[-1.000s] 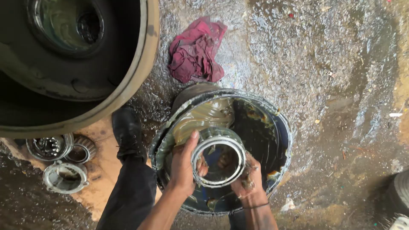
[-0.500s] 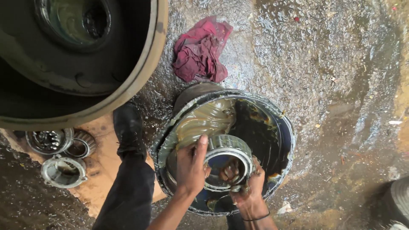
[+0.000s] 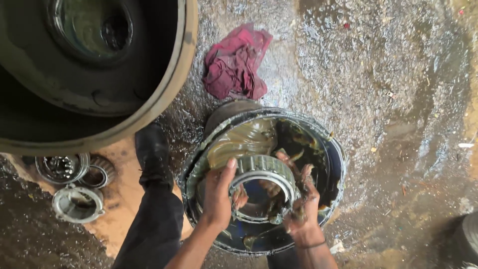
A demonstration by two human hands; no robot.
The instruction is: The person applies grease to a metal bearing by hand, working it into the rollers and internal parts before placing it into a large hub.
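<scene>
I hold a large metal roller bearing ring [image 3: 260, 168] over an open blue drum [image 3: 336, 164] that holds brownish grease [image 3: 246, 139]. My left hand [image 3: 219, 197] grips the ring's left side, thumb up along its rim. Smeared with grease, my right hand [image 3: 300, 204] clasps the ring's right side, its fingers spread over the edge. The ring is tilted, with its hollow middle facing me.
A big dark wheel drum [image 3: 89, 74] fills the upper left. A crumpled red rag [image 3: 234, 62] lies on the wet, oily floor behind the blue drum. Several bearing parts [image 3: 74, 182] rest on a board at the left, beside my black shoe [image 3: 152, 152].
The bearing ring has tipped and turned in my hands. My right hand has come up over its right edge, and the view has shifted slightly.
</scene>
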